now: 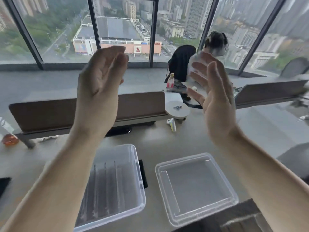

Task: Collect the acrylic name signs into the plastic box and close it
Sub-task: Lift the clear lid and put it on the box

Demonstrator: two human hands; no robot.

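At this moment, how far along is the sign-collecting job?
Several thin upright signs already appear to sit inside the clear plastic box. Nothing is in hand: left hand and right hand are raised, empty. Left: fitting the clear plastic lid lying beside the box.

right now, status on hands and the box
Left hand and right hand raised, open, empty. Plastic box open on desk, lid beside it. Nothing blocking.
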